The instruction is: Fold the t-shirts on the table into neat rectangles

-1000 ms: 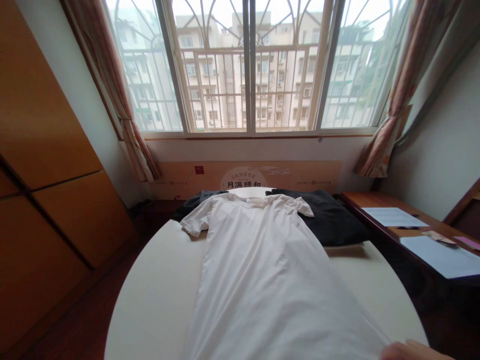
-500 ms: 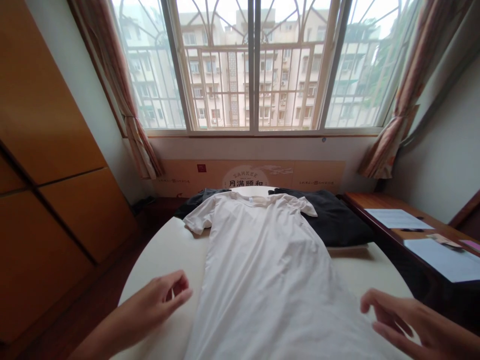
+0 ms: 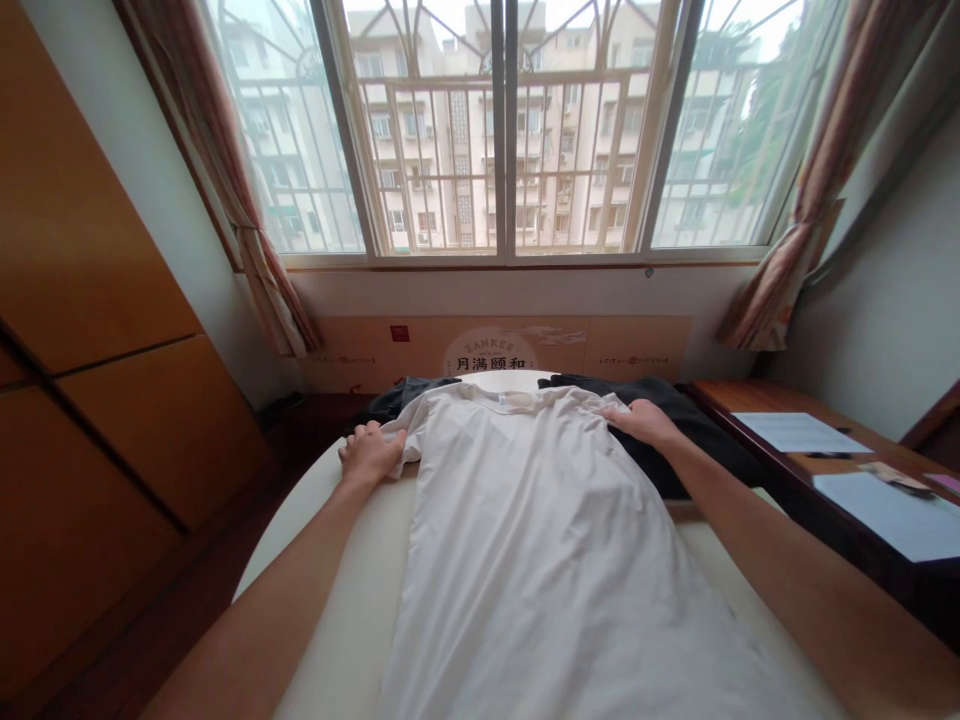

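A white T-shirt (image 3: 517, 540) lies spread on the round white table (image 3: 300, 540), its collar toward the window and some wrinkles running down its body. At its left sleeve, my left hand (image 3: 371, 452) is closed over the cloth, fingers curled around the sleeve's outer edge. My right hand (image 3: 643, 422) pinches the end of the right sleeve between thumb and fingers. The shirt's hem runs out of view at the bottom.
Dark folded clothes (image 3: 697, 440) lie at the table's far right, with another dark garment (image 3: 382, 400) at the far left. A wooden desk (image 3: 795, 465) with paper sheets (image 3: 885, 515) stands on the right. An orange cabinet (image 3: 135, 430) is on the left.
Both hands have moved forward from the near sides of the shirt to its two sleeves and closed on them. The shirt body lies nearly as before.
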A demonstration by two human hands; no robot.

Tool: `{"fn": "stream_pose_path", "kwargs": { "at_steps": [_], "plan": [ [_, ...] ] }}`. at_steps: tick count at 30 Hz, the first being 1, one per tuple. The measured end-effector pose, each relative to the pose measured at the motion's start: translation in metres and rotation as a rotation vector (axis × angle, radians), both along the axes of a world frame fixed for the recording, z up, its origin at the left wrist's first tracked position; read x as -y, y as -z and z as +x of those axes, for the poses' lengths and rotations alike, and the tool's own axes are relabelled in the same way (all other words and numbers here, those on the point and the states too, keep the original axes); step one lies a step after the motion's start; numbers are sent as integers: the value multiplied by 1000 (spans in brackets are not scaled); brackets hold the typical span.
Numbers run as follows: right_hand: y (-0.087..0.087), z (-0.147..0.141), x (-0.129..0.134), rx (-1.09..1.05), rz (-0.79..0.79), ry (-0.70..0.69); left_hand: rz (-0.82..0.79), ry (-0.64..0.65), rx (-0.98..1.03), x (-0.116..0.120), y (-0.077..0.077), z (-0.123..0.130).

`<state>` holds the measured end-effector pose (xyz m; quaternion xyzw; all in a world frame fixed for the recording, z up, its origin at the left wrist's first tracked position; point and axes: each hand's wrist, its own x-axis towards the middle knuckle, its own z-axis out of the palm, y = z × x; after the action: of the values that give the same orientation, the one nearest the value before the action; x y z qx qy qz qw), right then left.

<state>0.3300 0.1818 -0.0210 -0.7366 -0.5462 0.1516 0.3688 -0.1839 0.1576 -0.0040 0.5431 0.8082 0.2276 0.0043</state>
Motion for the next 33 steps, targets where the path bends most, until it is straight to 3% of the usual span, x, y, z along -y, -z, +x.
{"fn": "stream_pose_path", "kwargs": {
  "at_steps": [5, 11, 19, 24, 33],
  "plan": [
    [18, 4, 3, -113, 132, -9, 89, 65, 127, 7, 6, -12],
    [23, 27, 17, -442, 283, -5, 341, -32, 362, 1, 6, -22],
    [31, 36, 6, -722, 353, -5, 371, -201, 586, -18, 22, -51],
    [34, 35, 7, -638, 395, 23, 365, -169, 605, -24, 29, -53],
    [42, 21, 7, -106, 401, 220, 345, -82, 643, -26, 36, -56]
  ]
}}
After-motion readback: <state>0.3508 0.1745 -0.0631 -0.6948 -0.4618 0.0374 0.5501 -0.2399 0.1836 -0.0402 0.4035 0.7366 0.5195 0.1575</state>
